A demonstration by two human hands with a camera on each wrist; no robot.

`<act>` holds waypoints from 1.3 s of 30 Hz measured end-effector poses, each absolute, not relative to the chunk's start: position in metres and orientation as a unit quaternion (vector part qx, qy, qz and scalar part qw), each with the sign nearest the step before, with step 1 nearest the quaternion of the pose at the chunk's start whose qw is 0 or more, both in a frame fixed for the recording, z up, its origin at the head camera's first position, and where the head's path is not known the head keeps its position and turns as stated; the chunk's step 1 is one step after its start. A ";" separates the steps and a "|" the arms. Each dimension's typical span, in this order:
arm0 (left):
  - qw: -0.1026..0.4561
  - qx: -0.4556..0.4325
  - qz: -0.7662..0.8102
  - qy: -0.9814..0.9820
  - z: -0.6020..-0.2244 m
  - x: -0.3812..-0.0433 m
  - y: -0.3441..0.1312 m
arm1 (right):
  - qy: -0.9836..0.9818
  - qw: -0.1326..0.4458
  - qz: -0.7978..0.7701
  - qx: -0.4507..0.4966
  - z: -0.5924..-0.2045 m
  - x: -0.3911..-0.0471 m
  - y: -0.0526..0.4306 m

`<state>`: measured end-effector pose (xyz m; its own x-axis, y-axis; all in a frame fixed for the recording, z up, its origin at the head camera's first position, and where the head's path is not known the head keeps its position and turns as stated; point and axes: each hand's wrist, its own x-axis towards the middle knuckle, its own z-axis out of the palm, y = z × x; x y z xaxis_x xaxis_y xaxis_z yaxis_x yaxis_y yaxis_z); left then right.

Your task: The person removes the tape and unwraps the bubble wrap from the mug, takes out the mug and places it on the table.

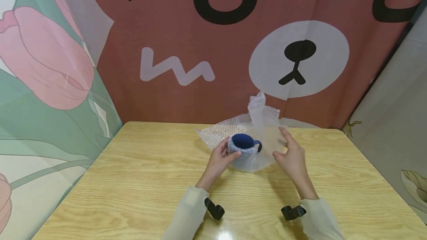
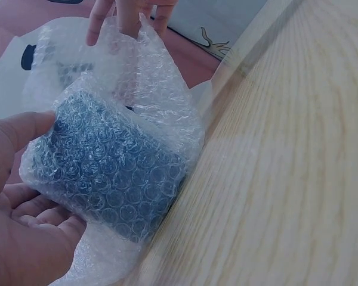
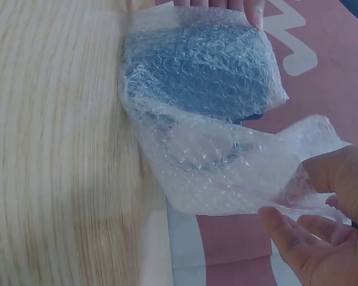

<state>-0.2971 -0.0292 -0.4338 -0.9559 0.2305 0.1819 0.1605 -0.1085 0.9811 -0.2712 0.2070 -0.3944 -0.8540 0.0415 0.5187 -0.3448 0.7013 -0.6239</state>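
Note:
A dark blue mug (image 1: 242,141) sits upright on the table, its open rim and handle (image 1: 258,146) showing above a sheet of clear bubble wrap (image 2: 116,170). The wrap goes around the mug's body and spreads out behind it and to the right. On the mug's left side, my left hand (image 1: 221,157) grips it through the wrap, thumb at the front. My right hand (image 1: 293,158) is right of the mug, apart from it. Its thumb and fingers hold the loose right part of the wrap (image 3: 227,173).
The wood-grain table (image 1: 140,180) reaches back to a hanging cloth (image 1: 173,95) with a bear face. Patterned cloths also hang at the left (image 1: 43,84) and right (image 1: 393,121). A twisted end of the wrap (image 1: 257,103) stands up near the back cloth.

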 end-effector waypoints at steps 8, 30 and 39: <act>0.019 0.142 0.728 0.671 -0.435 -0.297 -0.028 | -0.883 0.233 0.405 0.054 -0.394 -0.270 0.215; 0.033 0.151 0.731 0.664 -0.407 -0.278 -0.033 | -0.886 0.243 0.393 -0.005 -0.394 -0.270 0.236; 0.032 0.147 0.728 0.669 -0.407 -0.278 -0.033 | -0.892 0.231 0.388 0.001 -0.393 -0.269 0.247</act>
<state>-0.2778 -0.0330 -0.4069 -0.9548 0.2427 0.1715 0.1507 -0.1018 0.9833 -0.2692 0.2469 -0.3934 -0.8934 0.1782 0.4124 -0.1803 0.6986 -0.6924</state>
